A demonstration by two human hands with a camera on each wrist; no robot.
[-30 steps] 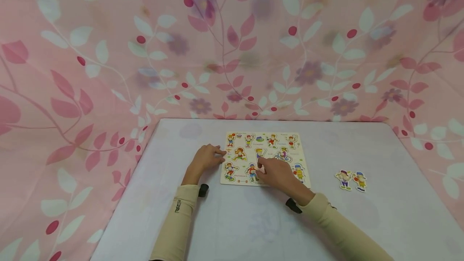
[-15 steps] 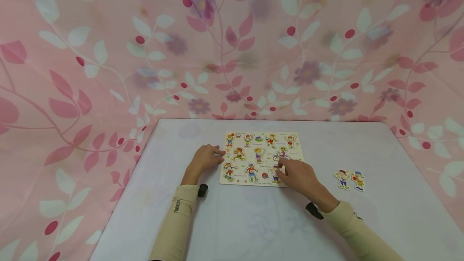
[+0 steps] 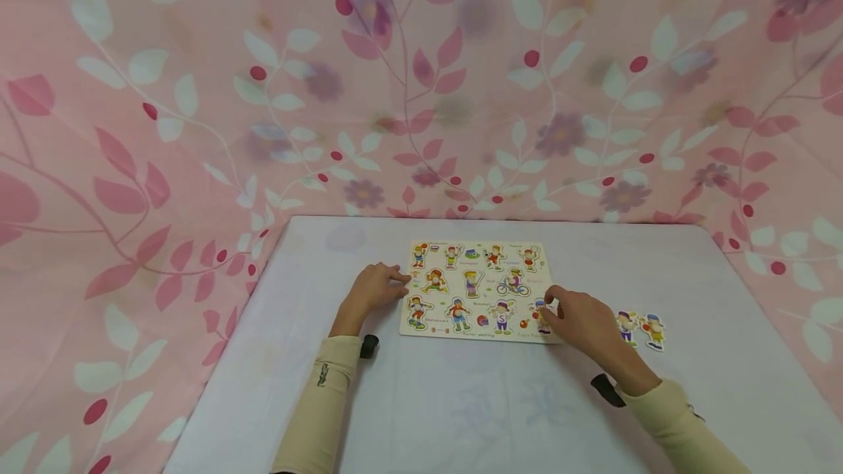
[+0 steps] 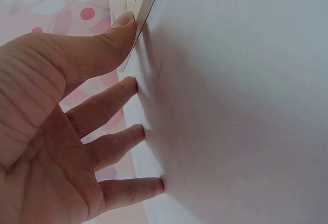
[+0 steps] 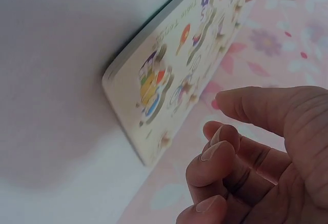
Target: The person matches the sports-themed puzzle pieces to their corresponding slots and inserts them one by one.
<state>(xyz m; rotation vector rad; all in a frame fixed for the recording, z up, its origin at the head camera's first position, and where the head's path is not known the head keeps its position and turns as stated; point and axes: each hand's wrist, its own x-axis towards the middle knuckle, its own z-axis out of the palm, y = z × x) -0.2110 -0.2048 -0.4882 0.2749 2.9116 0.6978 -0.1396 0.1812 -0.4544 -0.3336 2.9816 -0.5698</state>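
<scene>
A flat puzzle board (image 3: 511,336) carries several small sports figures. My left hand (image 3: 374,291) stays at its left edge; in the left wrist view the thumb (image 4: 124,29) touches the board's side while the other fingertips rest on the tablecloth. My right hand (image 3: 589,324) hovers by the lower right corner, beside the table tennis figure (image 5: 149,88). The right wrist view shows its fingers loosely bent, thumb apart from them, nothing between. Two loose figure pieces lie right of the board: one in purple trousers (image 3: 626,329), partly hidden by the hand, and one in yellow (image 3: 653,331).
A white cloth covers the table (image 3: 474,415). Behind and at the sides hangs a pink curtain (image 3: 421,93) with a leaf pattern. Dark straps (image 3: 607,390) sit at the wrists.
My right hand has moved rightward along the board's lower row, from the roller skating figure past the purple baseball figure to the table tennis figure. The left hand has held its place.
</scene>
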